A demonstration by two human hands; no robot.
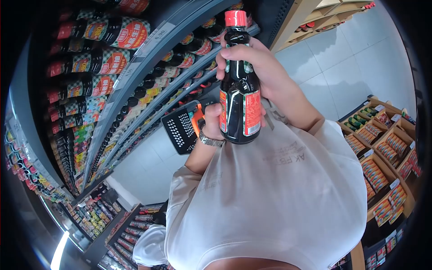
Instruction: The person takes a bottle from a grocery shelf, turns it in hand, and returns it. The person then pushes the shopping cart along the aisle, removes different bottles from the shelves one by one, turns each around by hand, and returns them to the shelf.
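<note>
A dark soy sauce bottle (235,108) with a red cap and red labels is held upright in front of my chest. My right hand (245,58) wraps around its neck, fingers closed. Low on the bottle's left side, my left hand (213,120) grips it, with the thumb against the label; its other fingers are mostly hidden. A metal-band watch circles my left wrist. Close beside that wrist is a black shopping basket (176,131) with an orange handle; whether the handle hangs on my arm, I cannot tell.
Shelves of soy sauce bottles (101,63) rise along the left, with price strips (135,56) on their edges. Wooden bins of packaged goods (375,171) stand at right. Pale floor tiles (333,85) show beyond my right arm. Part of a person in white (150,245) appears lower left.
</note>
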